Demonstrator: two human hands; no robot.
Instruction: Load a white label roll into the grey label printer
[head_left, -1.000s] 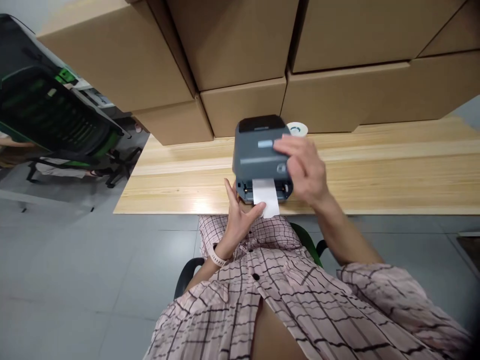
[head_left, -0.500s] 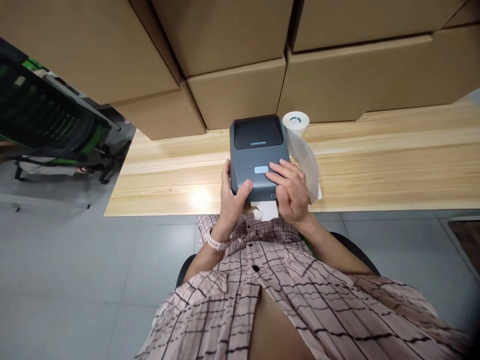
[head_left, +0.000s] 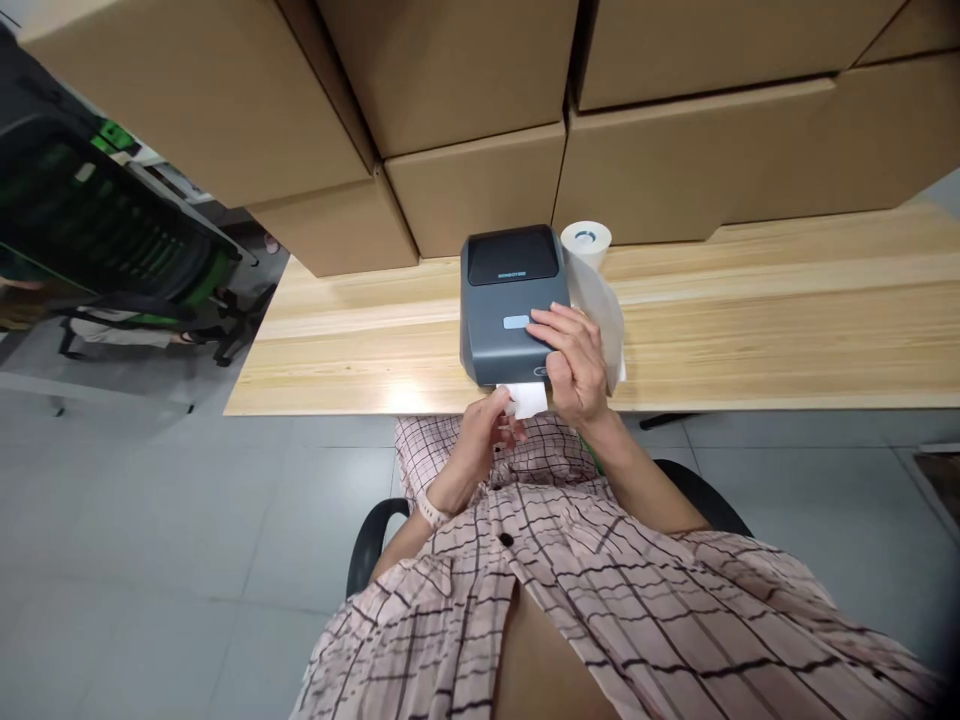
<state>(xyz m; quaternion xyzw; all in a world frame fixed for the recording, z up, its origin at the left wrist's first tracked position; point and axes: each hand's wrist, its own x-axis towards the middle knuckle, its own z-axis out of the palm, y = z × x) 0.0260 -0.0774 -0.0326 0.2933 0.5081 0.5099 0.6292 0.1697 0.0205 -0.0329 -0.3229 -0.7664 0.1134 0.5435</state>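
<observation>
Label printer, blue-grey, box-shaped, with glossy dark window panel (head_left: 510,305): one, standing near the front edge of the pale wood-grained bench (head_left: 750,330). White paper strip (head_left: 531,400): one, projecting from the printer's front. Left hand (head_left: 484,430): grip pinching the strip at its left side. Right hand (head_left: 579,365): grip released, fingers laid on the printer's top beside its pale-blue rectangular button (head_left: 516,322). White paper roll (head_left: 586,240): upright, right of the printer's rear, a loose length curving forward alongside. Brown cardboard boxes (head_left: 472,195): stacked behind.
</observation>
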